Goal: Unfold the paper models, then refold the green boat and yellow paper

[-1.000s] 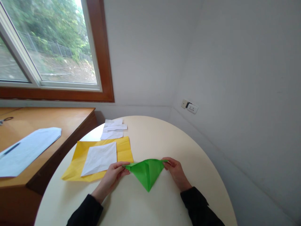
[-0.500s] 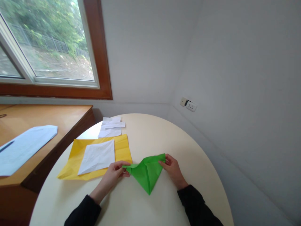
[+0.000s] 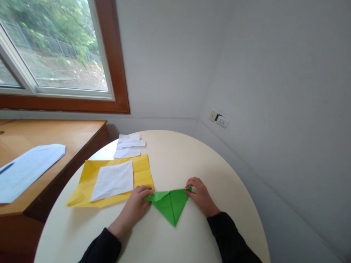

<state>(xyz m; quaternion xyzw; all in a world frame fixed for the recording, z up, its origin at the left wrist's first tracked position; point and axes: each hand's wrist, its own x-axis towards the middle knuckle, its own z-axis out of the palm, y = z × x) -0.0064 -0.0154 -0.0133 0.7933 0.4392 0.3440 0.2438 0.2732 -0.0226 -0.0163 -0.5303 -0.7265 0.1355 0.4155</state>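
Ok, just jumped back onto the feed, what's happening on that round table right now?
A person is working a folded green paper triangle on the round cream table. The left hand presses its left corner and the right hand its right corner, with the paper flat and its point toward the person. Beside the left hand lies a yellow paper sheet with a white paper square on top; small white paper scraps sit beyond it.

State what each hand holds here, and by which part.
Both grip the green folded paper triangle lying on the round cream table: left hand at its left corner, right hand at its right corner.
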